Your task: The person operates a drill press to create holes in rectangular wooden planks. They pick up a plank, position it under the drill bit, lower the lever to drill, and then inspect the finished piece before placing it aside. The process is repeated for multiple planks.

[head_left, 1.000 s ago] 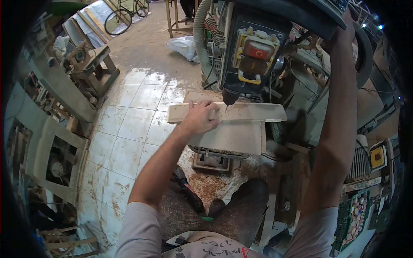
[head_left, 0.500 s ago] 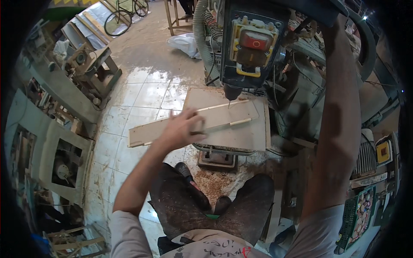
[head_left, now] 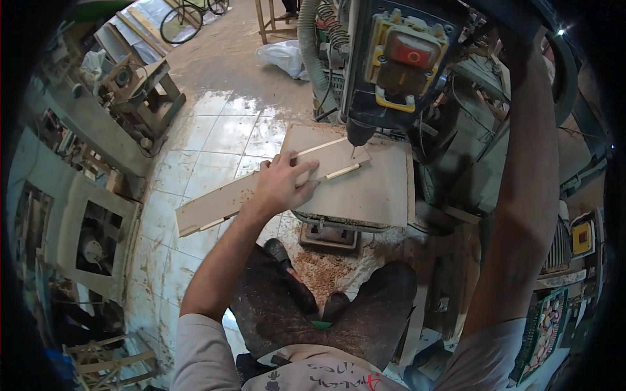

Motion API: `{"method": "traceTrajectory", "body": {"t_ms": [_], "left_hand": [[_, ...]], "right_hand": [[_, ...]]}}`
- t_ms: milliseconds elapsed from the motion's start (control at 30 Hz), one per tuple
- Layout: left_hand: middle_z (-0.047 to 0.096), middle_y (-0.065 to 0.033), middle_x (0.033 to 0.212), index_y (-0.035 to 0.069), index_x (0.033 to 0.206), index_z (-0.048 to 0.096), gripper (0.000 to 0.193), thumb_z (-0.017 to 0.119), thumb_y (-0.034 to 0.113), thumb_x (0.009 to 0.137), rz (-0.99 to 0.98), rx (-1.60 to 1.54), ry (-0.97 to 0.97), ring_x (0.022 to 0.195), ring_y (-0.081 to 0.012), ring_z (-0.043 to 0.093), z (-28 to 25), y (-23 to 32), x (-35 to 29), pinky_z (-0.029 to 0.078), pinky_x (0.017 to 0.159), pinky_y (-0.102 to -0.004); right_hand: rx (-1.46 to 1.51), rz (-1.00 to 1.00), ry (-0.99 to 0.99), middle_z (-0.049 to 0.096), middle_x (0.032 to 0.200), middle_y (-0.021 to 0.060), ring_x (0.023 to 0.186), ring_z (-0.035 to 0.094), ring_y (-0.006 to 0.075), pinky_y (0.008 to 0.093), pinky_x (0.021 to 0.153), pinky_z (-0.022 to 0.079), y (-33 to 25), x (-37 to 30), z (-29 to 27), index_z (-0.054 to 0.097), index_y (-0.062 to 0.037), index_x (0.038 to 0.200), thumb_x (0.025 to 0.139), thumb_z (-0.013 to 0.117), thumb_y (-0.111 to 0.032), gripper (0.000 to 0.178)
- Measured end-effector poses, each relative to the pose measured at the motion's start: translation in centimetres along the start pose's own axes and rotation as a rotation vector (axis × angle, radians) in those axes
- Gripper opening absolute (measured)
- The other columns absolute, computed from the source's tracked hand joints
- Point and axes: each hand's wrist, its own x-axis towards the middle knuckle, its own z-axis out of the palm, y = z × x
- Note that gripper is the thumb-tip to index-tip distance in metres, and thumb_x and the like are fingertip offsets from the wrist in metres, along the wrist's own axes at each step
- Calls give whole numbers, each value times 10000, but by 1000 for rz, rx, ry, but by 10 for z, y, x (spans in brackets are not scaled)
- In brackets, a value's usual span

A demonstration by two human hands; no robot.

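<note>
My left hand (head_left: 285, 181) lies across a long narrow wooden board (head_left: 218, 201) and grips it, the fingers over its face and the thumb by the near edge. Light strips run along both long sides of the board. Its right end rests on the drill press table (head_left: 381, 195), while the left end juts out past the table. The drill chuck (head_left: 360, 132) hangs over that right end, its thin bit (head_left: 354, 152) at or just above the surface; contact is unclear. My right arm reaches up beside the drill press head (head_left: 407, 65); the right hand (head_left: 521, 49) is dark and mostly hidden there.
A ribbed hose (head_left: 308, 58) runs down beside the machine. Wood shavings (head_left: 323, 277) cover the floor by my feet. Grey machines (head_left: 98, 241) stand to the left. At the lower right is a green crate (head_left: 544, 332); a bicycle (head_left: 182, 23) stands far back.
The board has slid left under the drill, so the bit now stands near its right end. My left hand's fingers have come down onto the board. The view has shifted slightly.
</note>
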Motion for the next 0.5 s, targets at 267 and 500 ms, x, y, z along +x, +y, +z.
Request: {"method": "traceTrajectory", "body": {"t_ms": [267,500], "left_hand": [[507,-150,1167,241,1174,610,425,641,411,785,-21,4,-4,1031,-298,550,-4,-4,-7,401,857,-486],[487,-171,1241,240,1208,592,424,631,403,819,-81,12,-109,1109,-299,518,-17,9,-10,379,917,-481]], "right_hand": [[-2,-87,-31,628,869,52,732,588,163,286,632,473,2,-3,-7,604,-71,986,933,475,-234,214],[4,-195,-60,629,866,46,725,586,158,279,619,466,-5,-3,-21,603,-76,987,935,475,-237,213]]}}
